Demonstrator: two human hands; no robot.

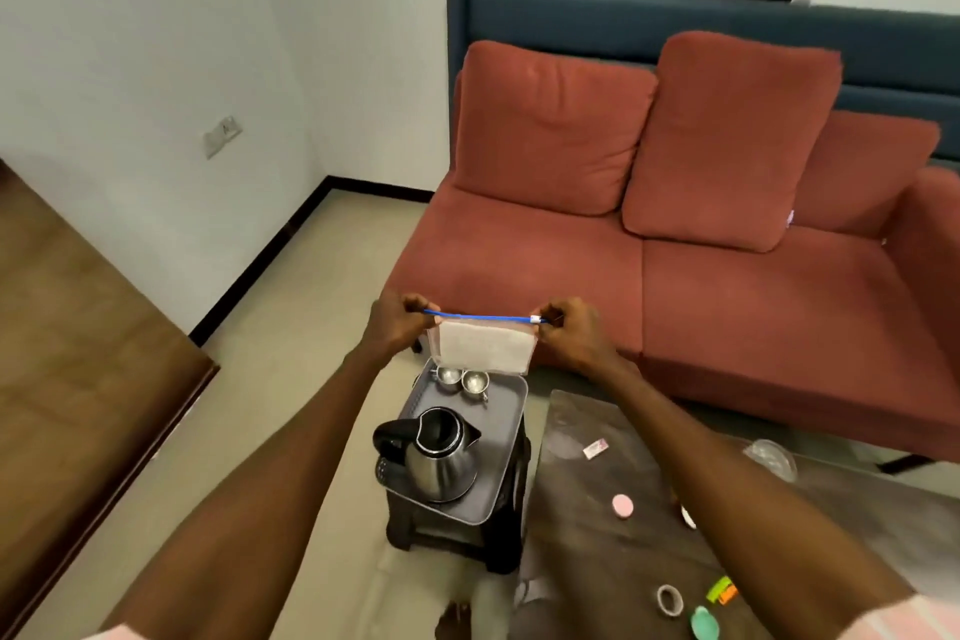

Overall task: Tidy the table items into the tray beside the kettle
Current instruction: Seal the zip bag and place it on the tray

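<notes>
shiny metal kettle (441,457), matt plastic tray (506,431), fabric sofa (675,276)

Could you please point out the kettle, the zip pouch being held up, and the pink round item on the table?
kettle (441,463): head view, on its steel body.
zip pouch (483,346): head view, on its pale front face.
pink round item (622,505): head view, on its top.
</notes>
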